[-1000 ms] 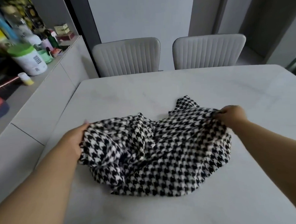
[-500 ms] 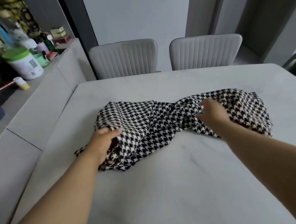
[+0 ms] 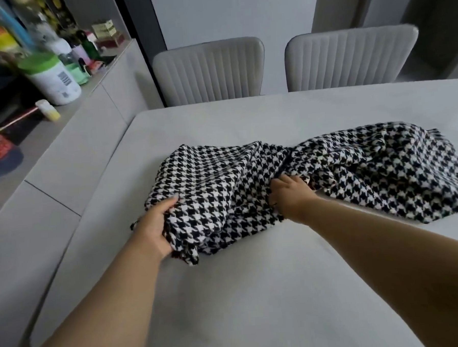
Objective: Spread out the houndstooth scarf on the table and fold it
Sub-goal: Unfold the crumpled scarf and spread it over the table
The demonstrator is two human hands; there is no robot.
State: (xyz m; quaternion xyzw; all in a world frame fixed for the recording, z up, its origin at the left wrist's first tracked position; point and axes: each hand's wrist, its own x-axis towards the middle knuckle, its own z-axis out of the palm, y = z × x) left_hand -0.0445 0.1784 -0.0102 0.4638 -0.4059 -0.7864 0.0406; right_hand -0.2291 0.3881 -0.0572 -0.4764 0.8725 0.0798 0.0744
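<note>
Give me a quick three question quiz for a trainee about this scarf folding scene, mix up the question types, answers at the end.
1. True or false: the houndstooth scarf lies flat and fully spread on the table.
2. Which hand grips the scarf's near-left edge? A) left hand B) right hand
3. Fill in: behind the table stand ___ ribbed chairs.

Key: 1 false, it is bunched and twisted in the middle. 2 A. 3 two, the left chair and the right chair.

Single head-worn view looks forward and down across the table (image 3: 255, 291)
</note>
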